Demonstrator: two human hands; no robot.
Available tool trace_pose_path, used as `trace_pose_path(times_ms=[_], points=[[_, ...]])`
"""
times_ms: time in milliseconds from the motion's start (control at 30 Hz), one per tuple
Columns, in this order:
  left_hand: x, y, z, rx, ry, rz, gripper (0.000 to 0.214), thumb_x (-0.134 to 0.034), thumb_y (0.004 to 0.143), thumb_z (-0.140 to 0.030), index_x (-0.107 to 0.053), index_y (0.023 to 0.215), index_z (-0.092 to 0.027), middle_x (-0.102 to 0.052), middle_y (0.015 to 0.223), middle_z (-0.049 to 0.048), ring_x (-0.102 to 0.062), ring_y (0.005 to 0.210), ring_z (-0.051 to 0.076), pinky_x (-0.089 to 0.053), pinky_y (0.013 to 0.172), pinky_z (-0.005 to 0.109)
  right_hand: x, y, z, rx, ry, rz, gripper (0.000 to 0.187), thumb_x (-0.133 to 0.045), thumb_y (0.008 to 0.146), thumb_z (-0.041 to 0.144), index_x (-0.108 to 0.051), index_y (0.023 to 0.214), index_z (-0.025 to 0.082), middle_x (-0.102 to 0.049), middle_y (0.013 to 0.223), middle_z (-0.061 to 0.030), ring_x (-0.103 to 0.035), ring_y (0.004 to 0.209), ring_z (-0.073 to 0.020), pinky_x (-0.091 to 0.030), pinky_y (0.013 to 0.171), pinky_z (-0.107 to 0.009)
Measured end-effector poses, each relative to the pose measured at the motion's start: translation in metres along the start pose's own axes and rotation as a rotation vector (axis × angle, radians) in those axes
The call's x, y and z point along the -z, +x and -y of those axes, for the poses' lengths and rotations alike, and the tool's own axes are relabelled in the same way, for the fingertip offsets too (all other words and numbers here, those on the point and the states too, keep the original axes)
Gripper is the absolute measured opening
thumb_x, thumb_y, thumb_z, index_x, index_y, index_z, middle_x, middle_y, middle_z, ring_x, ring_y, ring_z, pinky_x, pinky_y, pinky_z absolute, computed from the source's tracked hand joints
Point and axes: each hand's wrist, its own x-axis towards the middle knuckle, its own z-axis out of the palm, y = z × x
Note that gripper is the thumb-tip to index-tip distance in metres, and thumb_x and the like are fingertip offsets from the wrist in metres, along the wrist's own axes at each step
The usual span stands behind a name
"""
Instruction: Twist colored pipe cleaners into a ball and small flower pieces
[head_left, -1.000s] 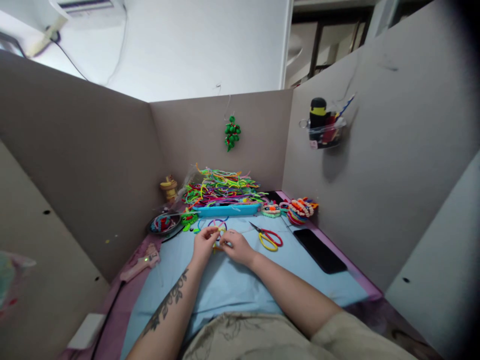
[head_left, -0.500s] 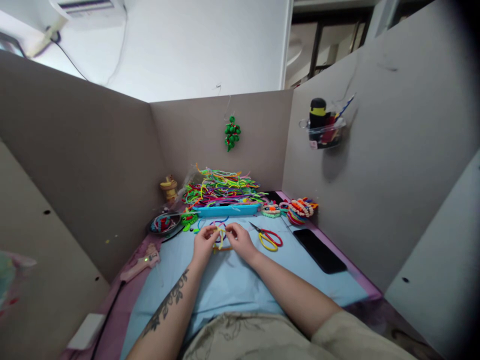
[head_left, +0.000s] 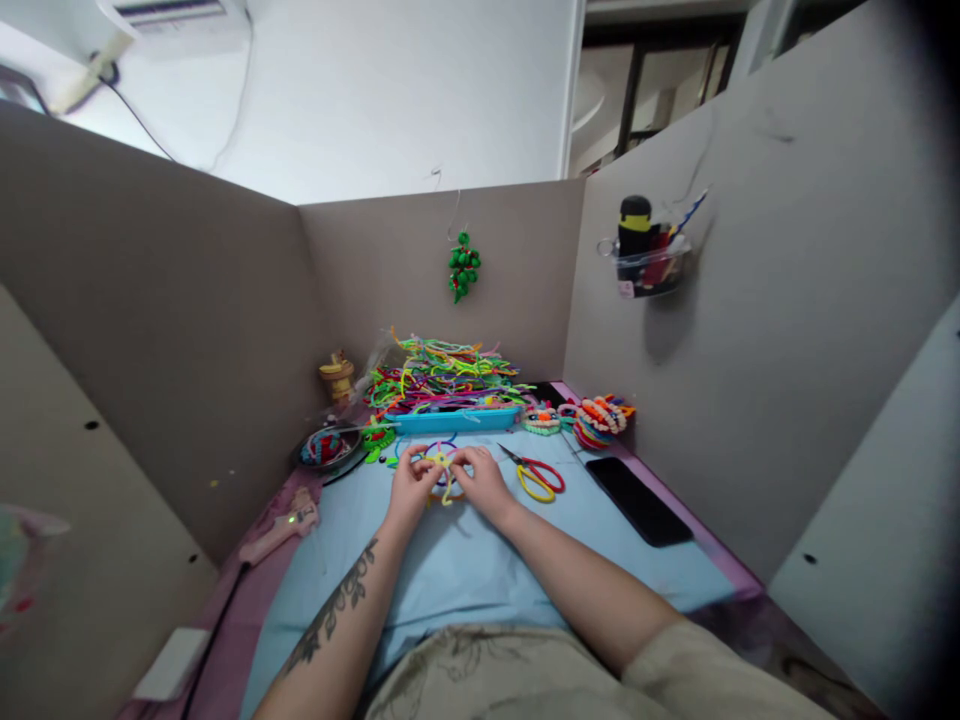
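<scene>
The left hand and right hand pinch the yellow piece toward the worktop's far edge; likely light, bendable, best held centrally.

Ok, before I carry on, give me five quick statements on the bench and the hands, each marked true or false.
1. The scissors are in the right hand. False: they lie on the blue sheet, to the right of that hand.
2. The fingers of both the left hand and the right hand are on the yellow piece. True.
3. The phone lies to the right of the scissors. True.
4. The green ornament lies on the sheet. False: it hangs in front of the back panel.
5. The pink glue gun lies left of the left hand. True.
</scene>
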Motion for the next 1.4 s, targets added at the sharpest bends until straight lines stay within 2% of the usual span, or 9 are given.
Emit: trace_pose_path(times_ms=[400, 633, 900, 1067, 1200, 1300, 1400], points=[[-0.001, -0.002, 0.0, 0.019, -0.008, 0.035, 0.048, -0.071, 0.058, -0.033, -0.042, 0.094, -0.02, -0.06, 0.062, -0.0039, -0.059, 0.058, 0.01, -0.043, 0.058, 0.02, 0.002, 0.0, 0.003, 0.021, 0.044, -0.023, 0.008, -0.054, 0.075, 0.019, -0.062, 0.076, 0.021, -0.063, 0.077, -0.002, -0.051, 0.082, -0.0182, -0.037, 0.077, -0.031], [-0.001, -0.002, 0.001, -0.009, 0.025, 0.074, 0.045, -0.07, 0.062, -0.033, -0.041, 0.094, -0.02, -0.06, 0.063, -0.0023, -0.06, 0.058, 0.012, -0.043, 0.057, 0.021, 0.002, 0.0, 0.005, -0.044, 0.099, -0.065, 0.007, -0.056, 0.072, 0.019, -0.062, 0.074, 0.021, -0.064, 0.075, -0.0015, -0.053, 0.079, -0.0177, -0.039, 0.076, -0.031], [0.0, -0.002, 0.001, -0.022, 0.08, 0.1, 0.044, -0.068, 0.063, -0.033, -0.04, 0.093, -0.019, -0.061, 0.063, -0.0017, -0.057, 0.052, 0.01, -0.037, 0.047, 0.017, 0.003, 0.004, 0.001, -0.191, 0.193, -0.032, 0.006, -0.06, 0.066, 0.022, -0.066, 0.066, 0.02, -0.066, 0.073, -0.0029, -0.057, 0.08, -0.0187, -0.041, 0.078, -0.031], [-0.001, -0.003, 0.002, -0.076, 0.212, 0.081, 0.038, -0.065, 0.065, -0.034, -0.039, 0.089, -0.019, -0.06, 0.064, -0.0029, -0.05, 0.043, 0.007, -0.03, 0.04, 0.015, -0.001, 0.007, -0.005, -0.431, 0.481, 0.108, 0.012, -0.062, 0.06, 0.027, -0.062, 0.061, 0.014, -0.062, 0.06, -0.001, -0.055, 0.06, -0.0139, -0.041, 0.061, -0.025], [0.0, -0.002, 0.006, -0.104, 0.263, 0.09, 0.035, -0.064, 0.065, -0.031, -0.04, 0.087, -0.019, -0.06, 0.065, -0.0031, -0.048, 0.041, 0.006, -0.029, 0.04, 0.016, -0.005, 0.006, -0.01, -0.563, 0.621, 0.212, 0.014, -0.061, 0.057, 0.027, -0.057, 0.053, 0.014, -0.05, 0.044, 0.0047, -0.042, 0.043, -0.0073, -0.032, 0.047, -0.021], [0.0, -0.002, 0.008, -0.092, 0.253, 0.119, 0.036, -0.065, 0.064, -0.03, -0.04, 0.087, -0.019, -0.06, 0.064, -0.0027, -0.048, 0.042, 0.006, -0.028, 0.039, 0.016, -0.006, 0.006, -0.012, -0.563, 0.592, 0.253, 0.015, -0.06, 0.058, 0.026, -0.055, 0.05, 0.015, -0.046, 0.042, 0.0055, -0.038, 0.042, -0.0069, -0.029, 0.046, -0.021], [-0.001, -0.001, 0.007, -0.048, 0.192, 0.115, 0.039, -0.066, 0.064, -0.031, -0.04, 0.09, -0.019, -0.06, 0.061, -0.0034, -0.052, 0.044, 0.008, -0.032, 0.042, 0.016, -0.005, 0.007, -0.014, -0.481, 0.463, 0.15, 0.013, -0.063, 0.057, 0.027, -0.059, 0.054, 0.015, -0.055, 0.056, 0.0014, -0.049, 0.056, -0.0115, -0.037, 0.057, -0.024]])
